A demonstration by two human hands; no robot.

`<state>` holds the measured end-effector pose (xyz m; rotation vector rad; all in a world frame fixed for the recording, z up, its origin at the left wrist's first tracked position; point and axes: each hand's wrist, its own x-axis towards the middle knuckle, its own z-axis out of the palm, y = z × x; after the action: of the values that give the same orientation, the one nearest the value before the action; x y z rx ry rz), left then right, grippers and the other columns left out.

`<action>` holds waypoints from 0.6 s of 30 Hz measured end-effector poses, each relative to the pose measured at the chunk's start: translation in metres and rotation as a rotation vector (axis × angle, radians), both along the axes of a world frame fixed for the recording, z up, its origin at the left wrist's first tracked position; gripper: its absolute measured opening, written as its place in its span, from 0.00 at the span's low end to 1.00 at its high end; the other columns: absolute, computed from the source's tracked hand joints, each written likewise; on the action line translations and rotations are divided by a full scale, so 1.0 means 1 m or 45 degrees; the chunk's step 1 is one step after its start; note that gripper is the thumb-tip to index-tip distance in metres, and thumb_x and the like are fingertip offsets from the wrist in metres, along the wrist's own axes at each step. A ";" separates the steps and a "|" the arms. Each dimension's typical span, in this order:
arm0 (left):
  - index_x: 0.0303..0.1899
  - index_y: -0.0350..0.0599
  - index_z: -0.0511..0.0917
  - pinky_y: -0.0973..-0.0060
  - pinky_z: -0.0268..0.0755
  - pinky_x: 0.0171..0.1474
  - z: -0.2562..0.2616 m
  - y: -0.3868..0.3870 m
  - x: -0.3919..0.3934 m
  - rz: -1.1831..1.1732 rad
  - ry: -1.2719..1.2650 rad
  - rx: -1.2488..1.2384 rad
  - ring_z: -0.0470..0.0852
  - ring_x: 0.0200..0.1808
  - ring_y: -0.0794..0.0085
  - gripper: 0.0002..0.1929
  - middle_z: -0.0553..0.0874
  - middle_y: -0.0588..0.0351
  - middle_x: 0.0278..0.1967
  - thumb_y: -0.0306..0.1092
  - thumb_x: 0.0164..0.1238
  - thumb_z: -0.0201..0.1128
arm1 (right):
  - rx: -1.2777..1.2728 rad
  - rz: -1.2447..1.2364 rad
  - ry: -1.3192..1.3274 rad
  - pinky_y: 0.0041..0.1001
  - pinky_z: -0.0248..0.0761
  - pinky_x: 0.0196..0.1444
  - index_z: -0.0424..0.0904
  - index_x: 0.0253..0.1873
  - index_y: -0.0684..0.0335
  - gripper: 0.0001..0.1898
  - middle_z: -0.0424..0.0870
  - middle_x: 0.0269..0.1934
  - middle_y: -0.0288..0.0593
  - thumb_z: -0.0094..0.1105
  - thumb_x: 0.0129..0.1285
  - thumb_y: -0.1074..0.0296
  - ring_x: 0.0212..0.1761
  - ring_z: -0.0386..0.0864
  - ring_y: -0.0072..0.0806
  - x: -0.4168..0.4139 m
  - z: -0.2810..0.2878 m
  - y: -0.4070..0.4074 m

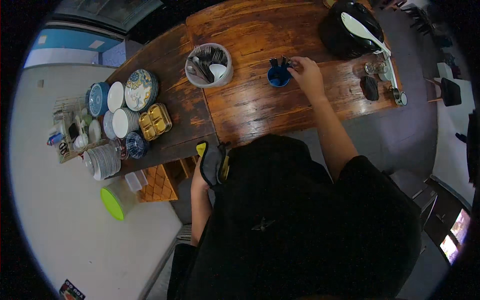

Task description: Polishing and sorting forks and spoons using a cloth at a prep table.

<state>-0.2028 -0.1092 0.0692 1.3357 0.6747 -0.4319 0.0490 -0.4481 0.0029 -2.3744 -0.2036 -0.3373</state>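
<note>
My right hand (309, 77) reaches over the wooden table, thumb and fingertips at the right side of a small blue cup (278, 80). Several dark-handled utensils (279, 62) stand in that cup. The fingertips are close together beside their handles; whether they pinch one is too small to tell. In my left hand (198, 176), low by my body at the table's front edge, is a grey cloth (212, 165) with black and yellow edging. A white plastic tub (225, 80) to the left of the cup holds forks, spoons and a white spoon.
On the left stand stacked plates (125, 123), a patterned plate stack (138, 90), gold divided trays (156, 122) and a wire dish rack (71, 116). A black rice cooker (333, 37) with a white paddle (356, 26), a glass jar (375, 68) and a dark pouch (369, 88) occupy the right.
</note>
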 end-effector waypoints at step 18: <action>0.63 0.39 0.73 0.71 0.76 0.53 -0.008 -0.027 -0.026 0.206 0.023 0.008 0.83 0.49 0.67 0.23 0.84 0.53 0.51 0.33 0.70 0.66 | -0.237 0.289 0.165 0.38 0.75 0.53 0.86 0.50 0.55 0.11 0.87 0.44 0.42 0.65 0.62 0.68 0.46 0.80 0.42 0.017 -0.015 0.001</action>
<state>-0.2286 -0.1363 0.0609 1.2735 0.7929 -0.3117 0.0658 -0.4475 -0.0122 -2.5135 -0.4560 -0.0586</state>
